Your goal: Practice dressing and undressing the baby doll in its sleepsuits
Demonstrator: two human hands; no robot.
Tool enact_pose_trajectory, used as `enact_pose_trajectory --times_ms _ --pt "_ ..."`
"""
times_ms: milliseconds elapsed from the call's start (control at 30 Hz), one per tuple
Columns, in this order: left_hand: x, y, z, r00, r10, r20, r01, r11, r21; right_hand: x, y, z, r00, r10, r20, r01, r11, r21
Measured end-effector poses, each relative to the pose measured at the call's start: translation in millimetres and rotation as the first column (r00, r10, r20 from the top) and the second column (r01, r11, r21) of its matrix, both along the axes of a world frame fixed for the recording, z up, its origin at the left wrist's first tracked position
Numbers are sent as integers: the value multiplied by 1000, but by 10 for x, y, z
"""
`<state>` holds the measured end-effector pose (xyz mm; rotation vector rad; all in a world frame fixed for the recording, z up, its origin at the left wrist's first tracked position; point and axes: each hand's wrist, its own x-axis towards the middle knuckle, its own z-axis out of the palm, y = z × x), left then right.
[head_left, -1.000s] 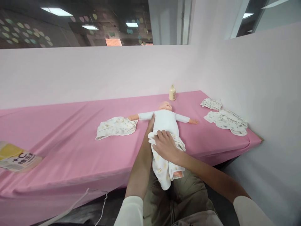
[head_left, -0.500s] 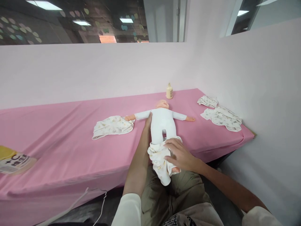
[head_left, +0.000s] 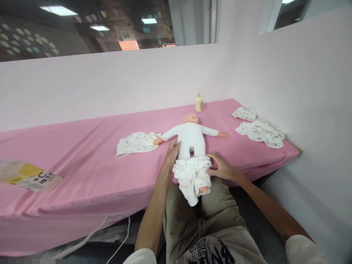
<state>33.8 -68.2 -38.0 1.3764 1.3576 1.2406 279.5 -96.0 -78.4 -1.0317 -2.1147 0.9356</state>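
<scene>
A baby doll point(head_left: 190, 134) with a white cloth body lies on its back, arms spread and legs toward me. White patterned baby pants point(head_left: 189, 170) are bunched around its lower legs; one foot point(head_left: 204, 190) shows at the right leg opening, while the other is hidden in cloth. My left hand point(head_left: 172, 152) rests along the doll's hip with its fingers stretched out, holding nothing. At the right edge of the pants, my right hand point(head_left: 221, 168) grips the cloth between thumb and fingers, partly hidden by the fabric.
The bed has a pink sheet point(head_left: 90, 157). Folded patterned cloth point(head_left: 137, 145) lies left of the doll, baby clothes point(head_left: 262, 132) at right. A pump bottle point(head_left: 199, 103) stands behind the head. A large drink bottle point(head_left: 35, 178) lies at left. A white cord point(head_left: 126, 229) hangs in front.
My right hand has moved from over the front of the pants to their right edge. My left hand has slid down from the doll's armpit to its hip. The view has shifted slightly.
</scene>
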Motion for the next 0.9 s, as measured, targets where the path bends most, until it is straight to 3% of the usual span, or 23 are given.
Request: enact_pose_trajectory --times_ms 67,200,300,433,533,600,733,900 --pt "-78 -189 -131 999 40 -37 -41 999 -28 25 -12 -3 999 22 35 -23 999 29" --pt "-208 -692 -400 941 -111 -320 162 977 140 42 -127 -53 989 53 140 -65 994 82" --pt "-218 -958 -505 823 -159 -546 276 951 138 -3 -253 -100 976 36 215 -57 994 93" --pt "-151 -1137 -509 606 -97 -789 342 928 149 -76 -353 -162 967 24 252 -58 990 128" --pt "-107 -1200 -505 499 -22 -866 386 901 199 -95 -370 -219 972 9 236 -52 983 178" --pt "-84 -1217 -531 485 47 -873 362 898 250 -94 -372 -260 978 -10 206 -34 978 206" --pt "-58 -1211 -622 536 163 -828 252 905 341 -83 -384 -319 992 -18 125 -13 969 245" --pt "-86 -1179 -661 566 237 -790 204 888 412 -110 -419 -263 999 -27 41 17 977 211"
